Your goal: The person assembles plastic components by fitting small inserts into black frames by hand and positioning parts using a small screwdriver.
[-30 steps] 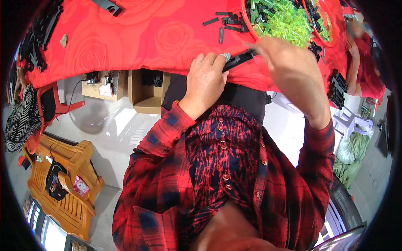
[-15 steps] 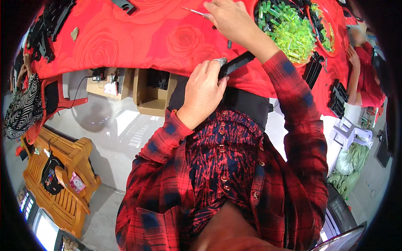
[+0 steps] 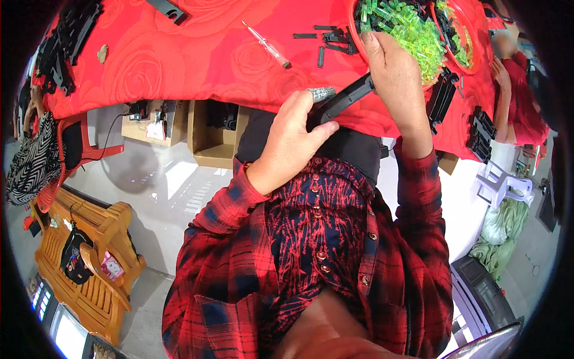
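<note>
My left hand is closed around a long black plastic bar, which slants up to the right over the table's near edge. A grey wrapping covers one of its fingertips. My right hand is at the near rim of a red basin, close by the bar's far end. Its fingers are drawn together, and what they hold, if anything, is hidden. A screwdriver with a clear handle lies on the red tablecloth. Small black plastic pieces lie beside the basin, which contains green translucent vials.
A second red basin stands to the right. Black parts lie in a pile at far left and in stacks at right. Below the table edge is a cardboard box. Another person's arm rests at the far right.
My right hand has put the screwdriver down on the cloth and moved right and nearer, to the basin's rim. My left hand still holds the black bar, its thumb now lower.
</note>
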`<act>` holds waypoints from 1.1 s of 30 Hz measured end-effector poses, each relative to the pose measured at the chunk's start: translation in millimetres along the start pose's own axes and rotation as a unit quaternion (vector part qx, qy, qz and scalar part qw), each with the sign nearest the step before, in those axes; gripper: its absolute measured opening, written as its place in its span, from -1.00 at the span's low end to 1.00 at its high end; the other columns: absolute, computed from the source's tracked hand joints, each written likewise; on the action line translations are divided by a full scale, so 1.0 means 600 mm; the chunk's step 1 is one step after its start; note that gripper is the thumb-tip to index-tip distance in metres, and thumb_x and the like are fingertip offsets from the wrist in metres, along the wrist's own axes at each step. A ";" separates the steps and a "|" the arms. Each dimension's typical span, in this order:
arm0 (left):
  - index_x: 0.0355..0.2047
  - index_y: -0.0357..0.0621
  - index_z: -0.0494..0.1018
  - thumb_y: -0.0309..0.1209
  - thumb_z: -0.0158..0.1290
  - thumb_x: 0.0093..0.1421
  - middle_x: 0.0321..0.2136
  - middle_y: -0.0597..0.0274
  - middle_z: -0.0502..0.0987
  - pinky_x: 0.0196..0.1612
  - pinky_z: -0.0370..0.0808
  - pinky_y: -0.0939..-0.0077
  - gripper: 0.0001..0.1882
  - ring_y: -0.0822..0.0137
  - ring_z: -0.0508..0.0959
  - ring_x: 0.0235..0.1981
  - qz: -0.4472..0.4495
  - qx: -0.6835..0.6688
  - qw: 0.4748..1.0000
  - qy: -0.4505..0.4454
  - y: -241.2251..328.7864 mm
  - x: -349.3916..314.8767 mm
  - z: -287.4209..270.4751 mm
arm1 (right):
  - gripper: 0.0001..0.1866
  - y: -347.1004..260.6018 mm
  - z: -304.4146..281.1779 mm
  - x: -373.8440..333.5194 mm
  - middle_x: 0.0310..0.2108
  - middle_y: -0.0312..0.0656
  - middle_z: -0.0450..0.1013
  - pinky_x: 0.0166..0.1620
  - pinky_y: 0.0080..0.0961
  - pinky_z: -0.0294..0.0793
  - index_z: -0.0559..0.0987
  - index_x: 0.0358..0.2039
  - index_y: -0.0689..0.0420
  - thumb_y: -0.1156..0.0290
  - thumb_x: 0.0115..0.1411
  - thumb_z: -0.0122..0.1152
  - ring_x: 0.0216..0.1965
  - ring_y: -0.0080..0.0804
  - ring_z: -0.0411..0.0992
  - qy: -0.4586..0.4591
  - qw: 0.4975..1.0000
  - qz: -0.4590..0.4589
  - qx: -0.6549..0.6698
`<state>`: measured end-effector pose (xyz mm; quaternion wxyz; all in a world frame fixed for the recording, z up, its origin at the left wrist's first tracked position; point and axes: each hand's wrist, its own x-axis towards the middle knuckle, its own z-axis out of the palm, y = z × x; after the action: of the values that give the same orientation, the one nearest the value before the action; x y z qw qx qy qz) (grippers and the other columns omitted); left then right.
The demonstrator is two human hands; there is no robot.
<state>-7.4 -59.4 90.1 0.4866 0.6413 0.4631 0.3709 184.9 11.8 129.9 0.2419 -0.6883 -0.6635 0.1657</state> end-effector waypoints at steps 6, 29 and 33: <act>0.23 -0.25 0.31 -0.63 0.04 0.09 0.02 0.20 0.46 0.16 0.33 0.50 -0.37 0.37 0.42 0.11 -0.128 -0.316 0.933 -0.116 -0.001 -0.004 -0.022 | -0.58 0.006 -0.006 0.002 -0.53 0.13 0.40 -0.40 -0.22 0.38 0.56 -0.15 0.25 0.10 0.43 -0.04 -0.50 0.08 0.40 0.015 0.999 -0.031 -0.003; -0.24 -0.28 0.46 -0.29 0.05 0.39 -0.47 0.40 0.44 -0.29 0.39 0.59 -0.75 0.59 0.40 -0.38 -0.097 -0.003 0.990 -0.103 -0.013 0.002 0.004 | -0.56 -0.019 0.010 -0.024 -0.49 0.05 0.53 -0.35 -0.09 0.50 0.61 -0.23 0.14 0.01 0.40 -0.02 -0.39 0.14 0.53 0.009 0.997 -0.047 0.056; -0.24 -0.31 0.45 -0.28 0.05 0.39 -0.46 0.32 0.53 -0.27 0.43 0.57 -0.73 0.58 0.46 -0.36 -0.149 -0.044 0.980 -0.122 -0.007 0.003 0.005 | -0.59 -0.036 0.006 -0.029 -0.47 0.03 0.54 -0.37 -0.12 0.50 0.60 -0.25 0.12 0.03 0.40 -0.01 -0.39 0.11 0.54 0.028 0.996 -0.060 0.064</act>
<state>-5.2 -57.9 85.3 0.6174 0.5833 0.4734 0.2332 164.0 -5.3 136.9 0.3139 -0.6345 -0.6846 0.1738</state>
